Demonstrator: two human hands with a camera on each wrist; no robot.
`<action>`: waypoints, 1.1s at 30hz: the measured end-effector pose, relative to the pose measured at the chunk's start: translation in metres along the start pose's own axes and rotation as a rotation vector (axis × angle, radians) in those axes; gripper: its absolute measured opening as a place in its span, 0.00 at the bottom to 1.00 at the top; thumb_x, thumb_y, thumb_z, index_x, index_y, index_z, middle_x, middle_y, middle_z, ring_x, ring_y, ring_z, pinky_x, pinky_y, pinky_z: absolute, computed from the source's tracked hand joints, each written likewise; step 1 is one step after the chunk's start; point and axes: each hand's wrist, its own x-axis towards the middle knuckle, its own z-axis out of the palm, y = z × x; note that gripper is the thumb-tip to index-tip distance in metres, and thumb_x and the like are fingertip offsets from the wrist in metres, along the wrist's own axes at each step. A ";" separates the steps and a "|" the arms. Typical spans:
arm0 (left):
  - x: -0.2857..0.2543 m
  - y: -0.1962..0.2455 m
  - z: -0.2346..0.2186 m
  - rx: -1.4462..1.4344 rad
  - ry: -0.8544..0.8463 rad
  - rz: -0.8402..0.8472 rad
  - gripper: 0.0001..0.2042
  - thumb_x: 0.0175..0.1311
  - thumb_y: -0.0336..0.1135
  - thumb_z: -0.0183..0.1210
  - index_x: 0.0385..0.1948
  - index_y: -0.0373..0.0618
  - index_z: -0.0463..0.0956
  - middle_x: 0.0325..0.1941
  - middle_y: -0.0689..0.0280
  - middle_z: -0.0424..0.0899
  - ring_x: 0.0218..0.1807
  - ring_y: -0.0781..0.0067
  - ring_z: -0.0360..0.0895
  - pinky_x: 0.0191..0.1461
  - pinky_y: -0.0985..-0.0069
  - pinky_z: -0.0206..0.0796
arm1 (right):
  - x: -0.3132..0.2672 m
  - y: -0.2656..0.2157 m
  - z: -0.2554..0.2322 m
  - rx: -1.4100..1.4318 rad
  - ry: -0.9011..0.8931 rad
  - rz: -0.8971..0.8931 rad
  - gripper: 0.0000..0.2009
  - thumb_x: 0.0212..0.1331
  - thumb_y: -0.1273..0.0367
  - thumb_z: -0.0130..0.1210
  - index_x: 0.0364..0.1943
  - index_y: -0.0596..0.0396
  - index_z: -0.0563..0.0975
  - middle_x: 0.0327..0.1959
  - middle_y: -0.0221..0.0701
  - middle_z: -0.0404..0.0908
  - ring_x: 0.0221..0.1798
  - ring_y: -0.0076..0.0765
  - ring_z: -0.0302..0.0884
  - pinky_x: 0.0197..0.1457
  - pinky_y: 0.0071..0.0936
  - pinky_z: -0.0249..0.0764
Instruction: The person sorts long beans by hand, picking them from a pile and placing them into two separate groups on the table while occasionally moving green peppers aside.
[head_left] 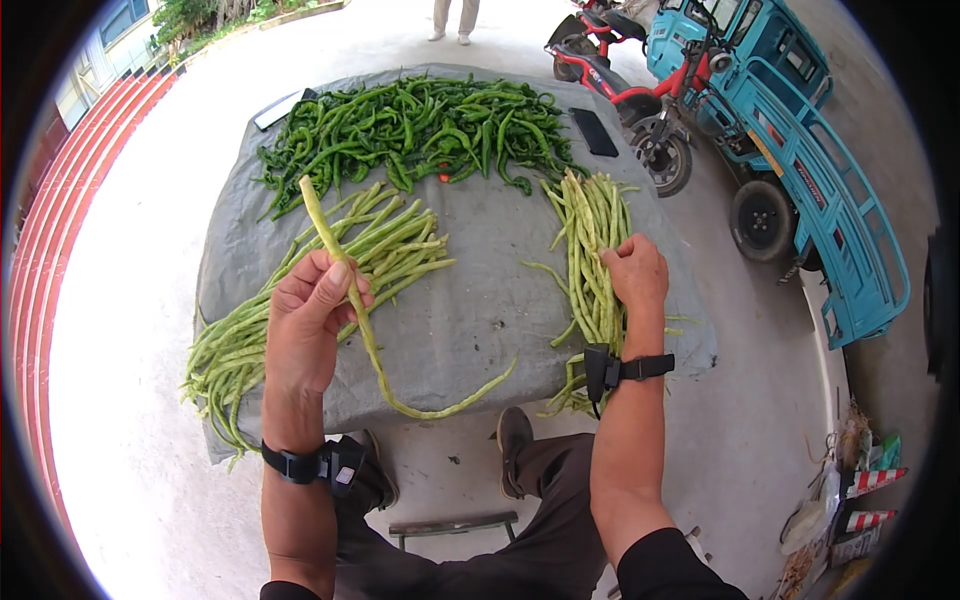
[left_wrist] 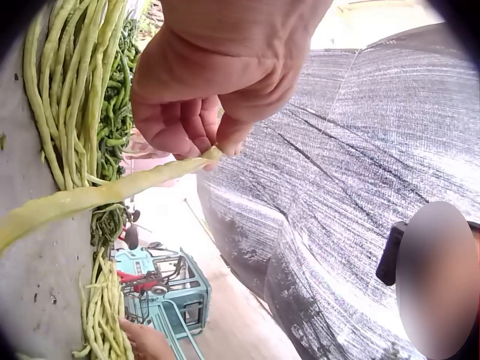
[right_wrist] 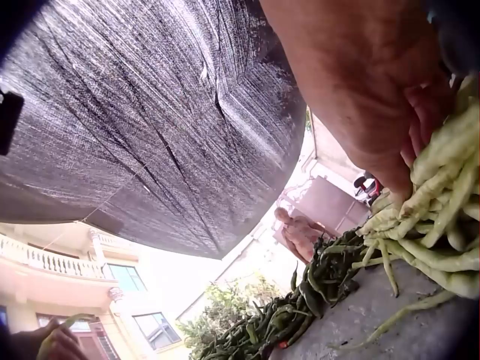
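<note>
My left hand (head_left: 312,310) pinches one long pale-green bean (head_left: 345,262) between thumb and fingers, raised above the cloth. The bean's thin tail curves down and to the right. Beneath and beside that hand spreads a large pile of long beans (head_left: 235,345). On the right lies a second bundle of long beans (head_left: 583,225), with my right hand (head_left: 637,272) at its right side. Its fingers are curled and the thumb and fingertip meet on a bean of the bundle; in the right wrist view the fingers (right_wrist: 401,184) come down onto the beans, partly hidden.
A grey cloth (head_left: 480,300) covers the table. Green peppers (head_left: 420,125) heap along its far side, with a dark phone (head_left: 594,132) at the right and a white flat object (head_left: 283,110) at the left. A blue three-wheeler (head_left: 790,170) and a red scooter (head_left: 640,95) stand beyond. Someone's legs (head_left: 455,15) show behind.
</note>
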 end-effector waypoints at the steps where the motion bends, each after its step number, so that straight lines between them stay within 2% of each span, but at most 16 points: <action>1: 0.000 0.000 0.000 0.002 -0.009 0.001 0.08 0.79 0.40 0.61 0.45 0.46 0.80 0.37 0.69 0.86 0.37 0.79 0.84 0.42 0.81 0.74 | 0.001 0.001 0.002 -0.002 0.005 -0.001 0.16 0.55 0.56 0.71 0.36 0.53 0.82 0.39 0.42 0.89 0.48 0.57 0.85 0.51 0.53 0.79; 5: 0.000 0.003 0.002 0.017 -0.026 -0.004 0.09 0.80 0.41 0.60 0.45 0.45 0.80 0.38 0.69 0.87 0.39 0.79 0.84 0.43 0.81 0.75 | 0.007 0.009 0.012 0.011 0.062 0.032 0.12 0.55 0.59 0.68 0.33 0.54 0.83 0.36 0.41 0.89 0.44 0.56 0.87 0.49 0.51 0.80; 8: -0.001 0.003 0.002 0.038 -0.027 -0.008 0.10 0.81 0.41 0.59 0.47 0.45 0.81 0.39 0.68 0.87 0.39 0.79 0.84 0.42 0.81 0.74 | 0.006 0.003 0.006 0.157 0.096 0.003 0.11 0.55 0.62 0.66 0.33 0.55 0.84 0.33 0.39 0.89 0.40 0.53 0.87 0.47 0.49 0.80; 11: -0.001 0.001 0.003 0.040 -0.033 -0.008 0.11 0.81 0.42 0.59 0.47 0.45 0.81 0.39 0.68 0.88 0.40 0.79 0.84 0.41 0.81 0.73 | 0.001 -0.012 -0.007 0.281 0.123 -0.057 0.12 0.55 0.63 0.66 0.34 0.57 0.85 0.31 0.38 0.89 0.37 0.46 0.87 0.46 0.43 0.80; 13: -0.002 0.003 0.001 0.043 -0.036 -0.005 0.11 0.81 0.42 0.59 0.48 0.45 0.81 0.40 0.68 0.88 0.41 0.78 0.84 0.41 0.81 0.72 | -0.004 -0.021 -0.012 0.488 0.096 -0.118 0.10 0.57 0.65 0.67 0.35 0.59 0.84 0.29 0.32 0.86 0.33 0.32 0.83 0.42 0.33 0.78; 15: -0.002 0.002 0.001 0.056 -0.034 0.009 0.11 0.81 0.43 0.59 0.48 0.45 0.82 0.39 0.68 0.88 0.41 0.79 0.84 0.41 0.81 0.72 | -0.015 -0.041 -0.021 0.799 -0.027 -0.201 0.07 0.62 0.69 0.66 0.35 0.58 0.81 0.29 0.25 0.81 0.32 0.20 0.74 0.40 0.23 0.73; 17: -0.001 0.000 -0.001 0.052 -0.012 -0.011 0.11 0.80 0.43 0.60 0.47 0.45 0.81 0.40 0.68 0.88 0.42 0.79 0.84 0.41 0.81 0.72 | -0.031 -0.064 -0.031 1.033 -0.179 -0.283 0.05 0.65 0.73 0.64 0.37 0.56 0.78 0.32 0.20 0.76 0.34 0.14 0.70 0.40 0.18 0.69; 20: 0.001 -0.003 -0.002 0.010 -0.021 0.009 0.11 0.80 0.44 0.61 0.45 0.46 0.80 0.40 0.69 0.88 0.42 0.78 0.84 0.41 0.81 0.73 | -0.066 -0.105 -0.050 1.152 -0.330 -0.421 0.06 0.65 0.75 0.63 0.38 0.55 0.75 0.34 0.20 0.73 0.36 0.14 0.69 0.41 0.16 0.68; 24: 0.001 -0.002 -0.002 -0.021 -0.019 0.008 0.10 0.79 0.43 0.62 0.45 0.47 0.80 0.41 0.69 0.88 0.43 0.78 0.85 0.42 0.81 0.73 | -0.108 -0.146 -0.047 1.186 -0.501 -0.545 0.08 0.64 0.77 0.63 0.38 0.54 0.73 0.33 0.21 0.72 0.36 0.13 0.69 0.38 0.16 0.68; 29: 0.001 -0.003 -0.005 -0.049 -0.043 0.024 0.08 0.78 0.40 0.63 0.45 0.47 0.80 0.41 0.69 0.88 0.43 0.78 0.84 0.41 0.81 0.74 | -0.134 -0.167 -0.029 0.993 -0.679 -0.700 0.09 0.64 0.77 0.65 0.38 0.55 0.73 0.30 0.22 0.74 0.32 0.13 0.70 0.33 0.18 0.69; 30: 0.001 -0.002 -0.005 -0.063 -0.037 0.029 0.08 0.78 0.40 0.63 0.45 0.47 0.80 0.41 0.70 0.88 0.43 0.80 0.84 0.41 0.82 0.73 | -0.136 -0.167 -0.021 0.992 -0.697 -0.706 0.09 0.64 0.77 0.65 0.38 0.55 0.74 0.29 0.22 0.75 0.29 0.14 0.71 0.32 0.19 0.69; 33: -0.001 0.000 -0.003 -0.096 -0.023 0.036 0.08 0.77 0.40 0.65 0.45 0.48 0.80 0.40 0.71 0.89 0.41 0.84 0.84 0.41 0.84 0.72 | -0.139 -0.168 -0.011 0.946 -0.743 -0.729 0.09 0.64 0.76 0.66 0.39 0.54 0.74 0.29 0.22 0.75 0.29 0.14 0.71 0.32 0.19 0.69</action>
